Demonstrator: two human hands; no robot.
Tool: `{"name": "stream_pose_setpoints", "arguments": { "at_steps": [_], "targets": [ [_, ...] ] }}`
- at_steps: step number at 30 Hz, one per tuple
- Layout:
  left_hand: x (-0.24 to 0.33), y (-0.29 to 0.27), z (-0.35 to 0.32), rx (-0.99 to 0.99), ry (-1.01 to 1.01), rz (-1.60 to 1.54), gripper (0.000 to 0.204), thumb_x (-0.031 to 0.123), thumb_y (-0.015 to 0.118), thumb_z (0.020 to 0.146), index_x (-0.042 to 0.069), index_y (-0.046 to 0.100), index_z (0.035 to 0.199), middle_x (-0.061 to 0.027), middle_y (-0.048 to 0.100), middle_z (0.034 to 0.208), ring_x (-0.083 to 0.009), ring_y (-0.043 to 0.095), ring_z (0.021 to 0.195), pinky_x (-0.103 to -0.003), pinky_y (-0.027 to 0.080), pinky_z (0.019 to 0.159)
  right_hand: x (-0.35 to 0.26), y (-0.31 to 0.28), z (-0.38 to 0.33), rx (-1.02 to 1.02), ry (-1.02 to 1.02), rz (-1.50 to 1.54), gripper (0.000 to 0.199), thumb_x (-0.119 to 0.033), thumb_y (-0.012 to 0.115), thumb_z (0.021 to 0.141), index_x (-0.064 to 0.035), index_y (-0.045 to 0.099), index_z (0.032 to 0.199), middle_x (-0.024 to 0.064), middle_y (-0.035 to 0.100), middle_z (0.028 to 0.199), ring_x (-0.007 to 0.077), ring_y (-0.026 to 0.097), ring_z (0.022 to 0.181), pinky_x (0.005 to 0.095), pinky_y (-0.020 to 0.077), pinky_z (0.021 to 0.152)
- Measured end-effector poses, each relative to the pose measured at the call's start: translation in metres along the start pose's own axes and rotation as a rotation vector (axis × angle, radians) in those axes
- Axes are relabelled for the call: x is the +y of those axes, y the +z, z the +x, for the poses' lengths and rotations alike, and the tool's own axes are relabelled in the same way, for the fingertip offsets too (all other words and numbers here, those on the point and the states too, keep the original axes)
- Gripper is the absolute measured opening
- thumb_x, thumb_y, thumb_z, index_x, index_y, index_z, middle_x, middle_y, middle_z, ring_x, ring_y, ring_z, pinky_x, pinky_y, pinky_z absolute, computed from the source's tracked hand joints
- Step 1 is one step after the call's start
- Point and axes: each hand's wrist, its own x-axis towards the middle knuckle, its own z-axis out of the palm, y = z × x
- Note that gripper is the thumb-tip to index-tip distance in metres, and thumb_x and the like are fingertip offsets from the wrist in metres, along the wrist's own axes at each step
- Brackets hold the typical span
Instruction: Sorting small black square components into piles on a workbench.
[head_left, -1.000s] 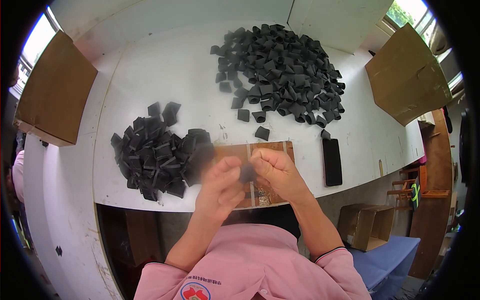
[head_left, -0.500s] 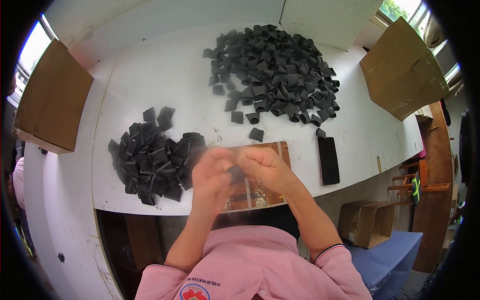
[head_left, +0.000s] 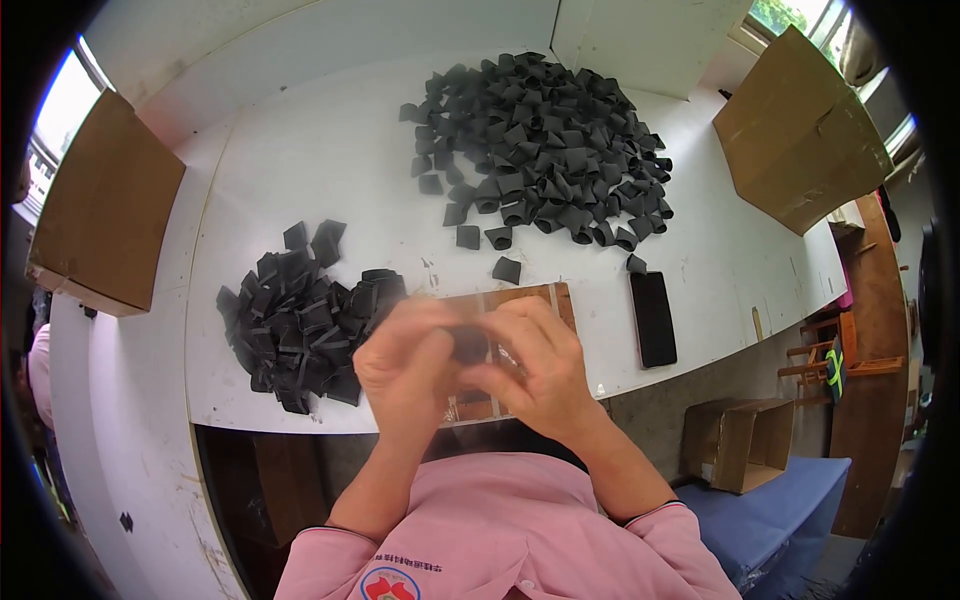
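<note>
Between my two hands is a small black fabric piece [head_left: 468, 346], above a brown board [head_left: 560, 305] at the table's near edge. My left hand [head_left: 405, 360] has its fingers curled at the piece's left side, and they are smeared by motion. The thumb and fingers of my right hand [head_left: 545, 360] close on its right side. To the left lies a heap of flat black pieces [head_left: 300, 330], some with grey strips. A larger heap of black tube-like pieces [head_left: 545, 150] covers the far middle of the table.
On the white table [head_left: 320, 150] a black phone [head_left: 653, 320] lies at the right, near a single black piece [head_left: 507, 270]. Cardboard boxes stand at the left [head_left: 110, 200] and the right [head_left: 800, 130]. Below right, an open carton [head_left: 735, 445] sits on a blue cover [head_left: 775, 520].
My hands have spread slightly apart around the black piece, and my right hand has opened from a tight fist into a wider grip. The view has shifted a little.
</note>
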Motion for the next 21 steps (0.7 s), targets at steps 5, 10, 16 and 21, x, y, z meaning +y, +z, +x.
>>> {"name": "stream_pose_setpoints", "arguments": {
  "at_steps": [5, 10, 16, 21],
  "targets": [
    [0.002, -0.003, -0.004, 0.126, -0.229, -0.406, 0.009, 0.008, 0.054, 0.083, 0.002, 0.055, 0.089, -0.0093, 0.053, 0.086, -0.0199, 0.046, 0.086, -0.032, 0.037, 0.083, -0.005, 0.004, 0.008, 0.037, -0.122, -0.213, 0.024, -0.009, 0.067, 0.062, -0.0031, 0.056, 0.083, 0.0057, 0.051, 0.076, 0.0197, 0.051, 0.063, 0.0301, 0.0431, 0.051],
    [-0.002, -0.005, -0.011, 0.138, -0.187, -0.267, 0.008, 0.008, 0.055, 0.082, 0.001, 0.055, 0.087, -0.0080, 0.054, 0.085, -0.0191, 0.047, 0.082, -0.031, 0.038, 0.081, 0.017, 0.013, -0.003, 0.032, -0.131, -0.084, 0.018, -0.001, 0.063, 0.060, -0.0027, 0.055, 0.077, 0.0054, 0.049, 0.068, 0.0189, 0.050, 0.061, 0.0288, 0.0420, 0.048],
    [-0.006, -0.012, -0.011, 0.141, -0.203, -0.251, 0.008, 0.009, 0.056, 0.082, 0.001, 0.054, 0.084, -0.0078, 0.054, 0.084, -0.0189, 0.048, 0.082, -0.032, 0.038, 0.081, 0.010, 0.011, 0.003, -0.051, -0.089, -0.105, 0.016, -0.002, 0.064, 0.062, -0.0026, 0.056, 0.075, 0.0049, 0.050, 0.068, 0.0198, 0.050, 0.060, 0.0294, 0.0414, 0.048],
    [-0.009, -0.011, -0.007, 0.178, -0.231, -0.405, 0.009, 0.010, 0.055, 0.083, 0.002, 0.052, 0.083, -0.0086, 0.053, 0.084, -0.0183, 0.047, 0.079, -0.032, 0.039, 0.078, 0.009, 0.001, 0.014, -0.128, -0.024, 0.035, 0.017, -0.005, 0.067, 0.061, -0.0026, 0.057, 0.075, 0.0047, 0.050, 0.067, 0.0203, 0.050, 0.059, 0.0304, 0.0403, 0.048]
  ]
}}
